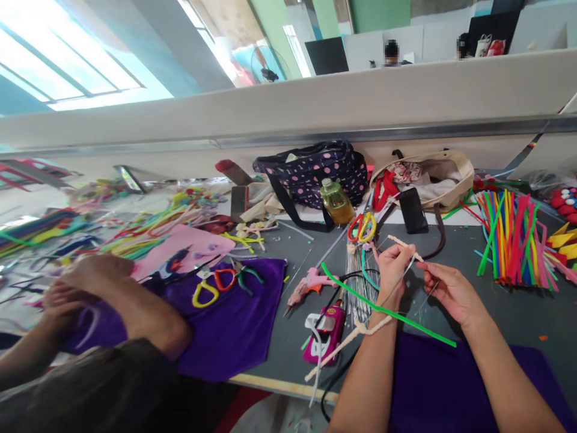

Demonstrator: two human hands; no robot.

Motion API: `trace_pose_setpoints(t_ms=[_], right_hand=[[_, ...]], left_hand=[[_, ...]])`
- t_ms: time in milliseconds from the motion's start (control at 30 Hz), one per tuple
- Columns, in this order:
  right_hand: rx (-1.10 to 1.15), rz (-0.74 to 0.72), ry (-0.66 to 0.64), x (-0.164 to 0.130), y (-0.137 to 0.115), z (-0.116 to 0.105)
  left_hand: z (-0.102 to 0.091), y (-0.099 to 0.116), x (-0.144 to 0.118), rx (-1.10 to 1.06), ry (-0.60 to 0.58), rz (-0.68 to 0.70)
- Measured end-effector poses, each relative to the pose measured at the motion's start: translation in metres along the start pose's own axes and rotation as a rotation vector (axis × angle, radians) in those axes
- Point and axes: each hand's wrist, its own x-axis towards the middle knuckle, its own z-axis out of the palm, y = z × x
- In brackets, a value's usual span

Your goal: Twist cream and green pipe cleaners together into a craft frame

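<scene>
My left hand (393, 266) pinches a beige pipe cleaner (349, 341) together with a thin metal wire (408, 266); the pipe cleaner trails down past my wrist toward the table edge. My right hand (452, 292) grips the wire's other end just to the right, fingers closed on it. A long green pipe cleaner (387, 311) lies across my left forearm. Both hands hover above the grey table (505, 307), over a purple cloth (433, 385).
A pink glue gun (310, 282), a pink phone (328, 332), scissors (363, 227), a bottle (336, 203), two bags and a bundle of coloured pipe cleaners (514, 240) lie around. Another person's hands (85, 282) work at the left on a purple cloth (229, 325).
</scene>
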Motion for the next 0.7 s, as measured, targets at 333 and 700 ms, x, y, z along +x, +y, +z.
trace_pose_setpoints(t_ms=[333, 700], right_hand=[[0.018, -0.071, 0.087, -0.0011, 0.0011, 0.0037], [-0.062, -0.201, 0.131, -0.0032, 0.0009, 0.0095]], left_hand=[[0.0011, 0.0008, -0.0009, -0.005, -0.013, 0.007], [0.0017, 0.0014, -0.001, 0.019, -0.017, -0.023]])
